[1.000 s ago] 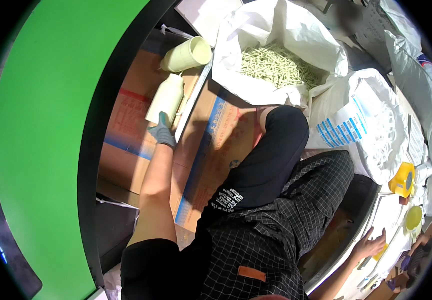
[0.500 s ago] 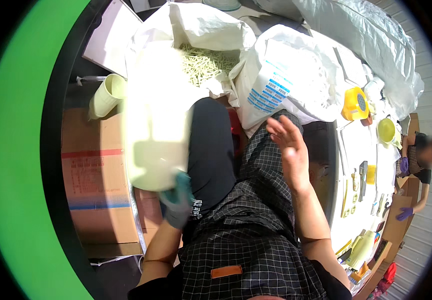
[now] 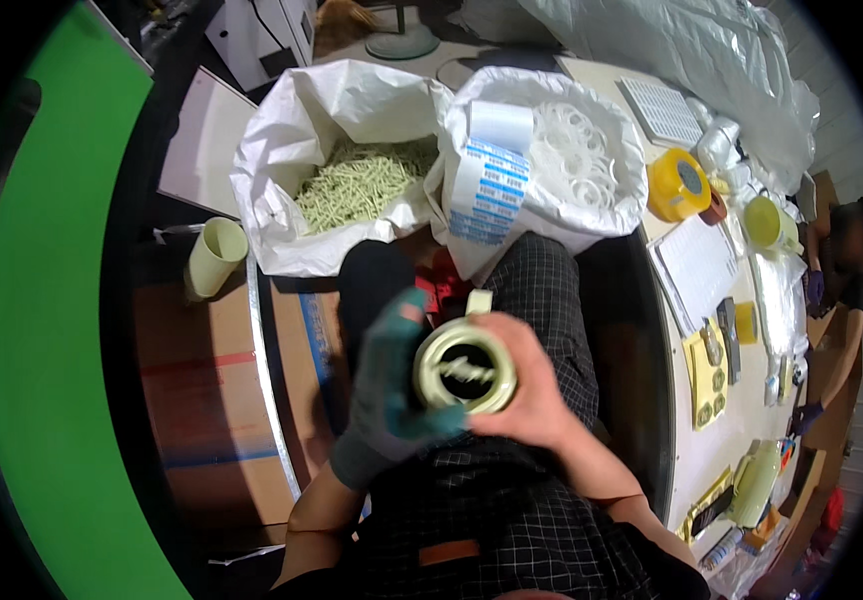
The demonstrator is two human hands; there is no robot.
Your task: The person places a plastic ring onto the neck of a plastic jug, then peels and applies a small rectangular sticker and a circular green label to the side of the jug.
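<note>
Both of my hands grip a pale green jug (image 3: 496, 350) above my lap, its round mouth turned up toward me. Inside the dark opening a pale green part (image 3: 465, 370) shows, blurred. My left hand (image 3: 382, 385), in a grey and green glove, closes round the left side. From the right, my bare right hand (image 3: 532, 385) wraps round the other side. A short handle stub juts from the jug's far edge.
Ahead stand a white sack of small pale green parts (image 3: 362, 185) and another of clear rings (image 3: 577, 160), a label strip (image 3: 492, 190) over its edge. A pale green cup (image 3: 217, 255) stands left. Right, a table holds yellow tape (image 3: 679, 185), papers (image 3: 697, 265) and another jug (image 3: 755, 483). Beyond is a person (image 3: 842, 240).
The large pale, blurred object held up in my left hand has come down to my lap. My right hand, open and empty before, now grips the jug too. The view has shifted and darkened.
</note>
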